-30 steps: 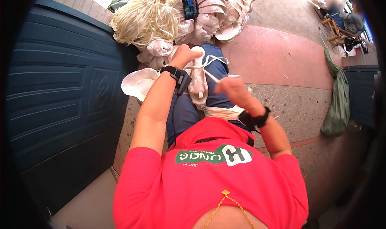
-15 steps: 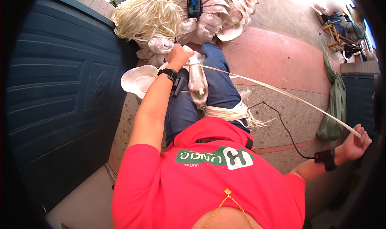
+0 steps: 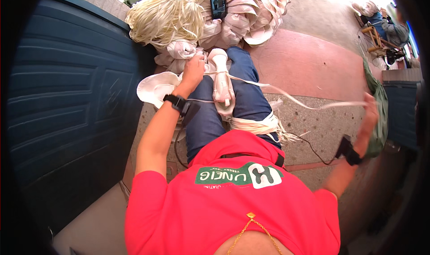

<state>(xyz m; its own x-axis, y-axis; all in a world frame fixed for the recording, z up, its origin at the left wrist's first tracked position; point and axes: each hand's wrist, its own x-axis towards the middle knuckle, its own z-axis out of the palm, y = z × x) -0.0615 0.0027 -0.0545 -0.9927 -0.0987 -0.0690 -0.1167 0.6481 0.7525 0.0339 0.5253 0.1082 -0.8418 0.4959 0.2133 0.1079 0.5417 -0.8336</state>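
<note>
A pale pink, shoe-shaped piece (image 3: 221, 87) lies lengthwise between my knees, its rounded end pointing away from me. My left hand (image 3: 193, 73) is just left of that end, apart from it, with its fingers curled; what they hold, if anything, is hidden. From the piece a flat white lace (image 3: 291, 99) runs to the right in a slack, wavy line. Its far end reaches the fingers of my right hand (image 3: 368, 116), which is raised out to the right and slightly blurred. A bundle of white laces (image 3: 255, 125) lies across my right thigh.
Beyond my knees are a heap of cream laces (image 3: 168, 17) and stacked pale pink pieces (image 3: 237, 20), with a phone (image 3: 217, 4) upright among them. A dark blue panelled door (image 3: 67, 85) stands left. Green cloth (image 3: 378, 107) hangs right; a seated person (image 3: 394, 31) is farther off.
My left hand has come back from the rounded end of the piece. My right hand has moved inward and up, and the taut lace has gone slack.
</note>
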